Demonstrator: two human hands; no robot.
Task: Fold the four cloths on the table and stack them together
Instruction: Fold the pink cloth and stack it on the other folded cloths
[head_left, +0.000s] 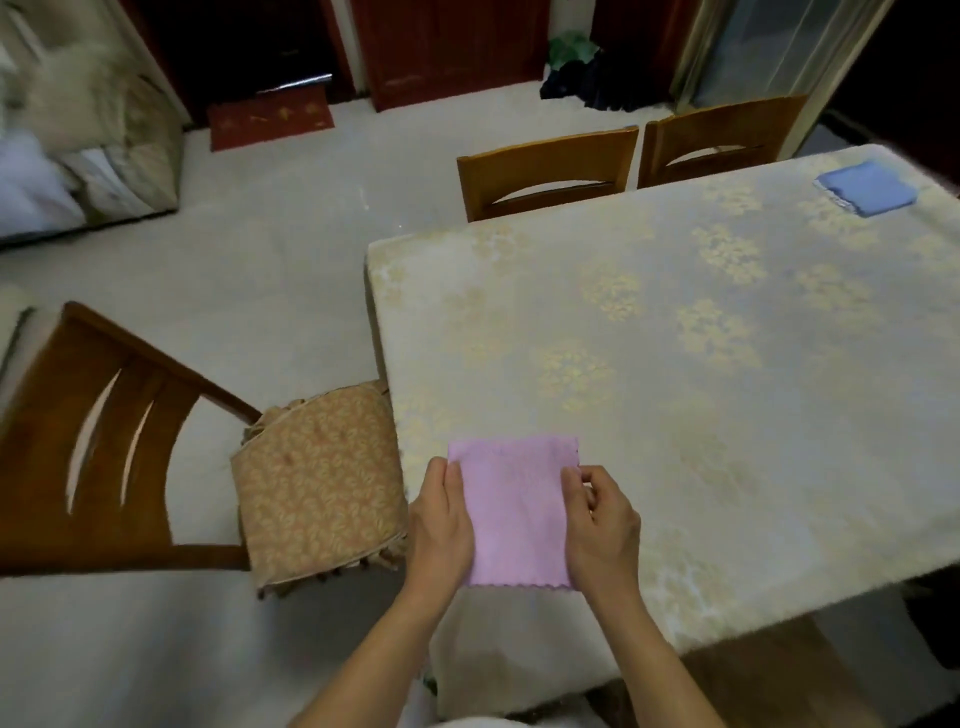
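— Both forearms come up from the bottom edge. What are the hands doing?

— Left hand (440, 525) pinches the left edge of a pink cloth (517, 512), thumb on top and fingers curled under. Right hand (602, 525) pinches the right edge the same way, its fingers curled in at the cloth's upper right side.

— Where does that cloth lie?

— At the near corner of the table (727, 415), flat on a pale tablecloth with a yellow flower pattern. It looks folded to a rough square, and its scalloped near edge reaches the table's edge.

— Any other cloths?

— One blue cloth (866, 188), folded, at the far right corner of the table, well apart from the pink one. I can see a paler edge under its left side, but cannot tell if that is a second cloth.

— And around the table?

— A wooden chair with a patterned cushion (319, 483) stands just beside the table's left side. Two more wooden chairs (550, 171) are pushed in at the far side. Beyond them, a red doormat (270, 122) lies on the pale floor before dark red doors.
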